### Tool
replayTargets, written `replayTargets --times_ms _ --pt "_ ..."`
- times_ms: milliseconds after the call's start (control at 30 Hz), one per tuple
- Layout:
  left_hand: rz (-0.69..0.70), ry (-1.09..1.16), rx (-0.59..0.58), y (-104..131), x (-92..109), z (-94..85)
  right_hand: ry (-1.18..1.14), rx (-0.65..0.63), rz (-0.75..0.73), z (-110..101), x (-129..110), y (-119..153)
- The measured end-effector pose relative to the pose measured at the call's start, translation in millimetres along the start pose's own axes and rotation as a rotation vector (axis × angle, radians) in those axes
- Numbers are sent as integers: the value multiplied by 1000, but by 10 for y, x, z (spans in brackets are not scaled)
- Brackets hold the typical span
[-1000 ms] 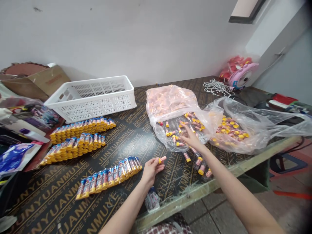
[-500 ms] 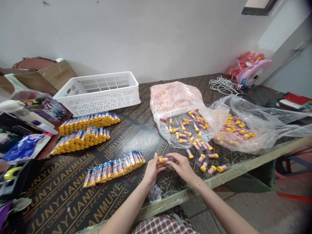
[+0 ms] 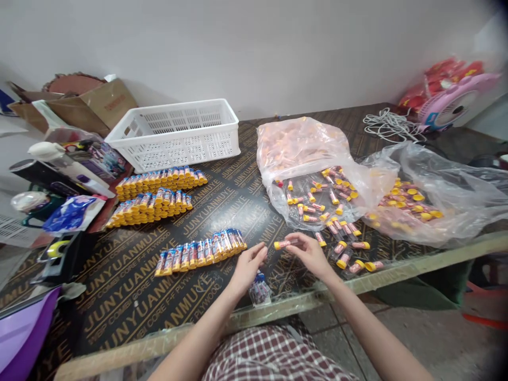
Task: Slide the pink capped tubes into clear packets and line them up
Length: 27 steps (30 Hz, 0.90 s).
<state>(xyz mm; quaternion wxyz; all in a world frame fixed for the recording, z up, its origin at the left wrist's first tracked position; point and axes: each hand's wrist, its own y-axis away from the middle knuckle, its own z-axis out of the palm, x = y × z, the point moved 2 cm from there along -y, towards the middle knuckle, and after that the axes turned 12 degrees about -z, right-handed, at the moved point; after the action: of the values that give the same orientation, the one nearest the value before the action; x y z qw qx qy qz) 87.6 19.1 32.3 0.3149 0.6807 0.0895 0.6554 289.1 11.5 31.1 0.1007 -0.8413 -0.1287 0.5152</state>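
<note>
My right hand (image 3: 311, 255) pinches a small clear tube with a yellow cap (image 3: 281, 244) and a pinkish printed label, its cap end pointing left. My left hand (image 3: 246, 267) is off the tube, its fingers stretched out and nothing visible in them. Just below it, near the table's front edge, lies a small pile of clear printed sleeves (image 3: 260, 291). Left of my left hand runs a row of blue-and-yellow wrapped tubes (image 3: 200, 253). Loose yellow-capped tubes (image 3: 344, 260) lie to the right of my right hand.
A clear plastic bag (image 3: 301, 145) full of tubes and another open bag (image 3: 416, 203) lie at the right. Stacked wrapped tubes (image 3: 154, 206) sit before a white basket (image 3: 174, 143). A pink fan (image 3: 456, 106) and white cord (image 3: 391, 126) are far right, a purple dustpan-like object (image 3: 27, 338) lower left.
My left hand has come away from the tube, which stays in my right hand. The hands are farther apart. The camera view has shifted to the left.
</note>
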Motion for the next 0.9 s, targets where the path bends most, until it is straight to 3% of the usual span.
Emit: replayTargets --times_ms 100,200,267,400,567,767,833,900 --pt "146 -396 214 98 -84 -266 64 -23 1 -98 120 14" --pt "113 -697 316 175 -238 -411 114 -64 -32 -65 178 56" --pt "63 -772 337 190 -343 -435 135 -74 -43 16 210 84" --pt "6 -682 329 176 -477 -404 174 -22 -14 173 295 122" --pt "23 -605 313 184 -507 -389 149 19 7 273 296 144" --pt "112 -522 333 249 -465 -406 36 59 56 352 42 154" --pt "126 -402 303 266 -426 -404 21 74 77 362 -61 161" --pt "55 -166 209 269 -387 -396 28 128 84 352 -162 173"
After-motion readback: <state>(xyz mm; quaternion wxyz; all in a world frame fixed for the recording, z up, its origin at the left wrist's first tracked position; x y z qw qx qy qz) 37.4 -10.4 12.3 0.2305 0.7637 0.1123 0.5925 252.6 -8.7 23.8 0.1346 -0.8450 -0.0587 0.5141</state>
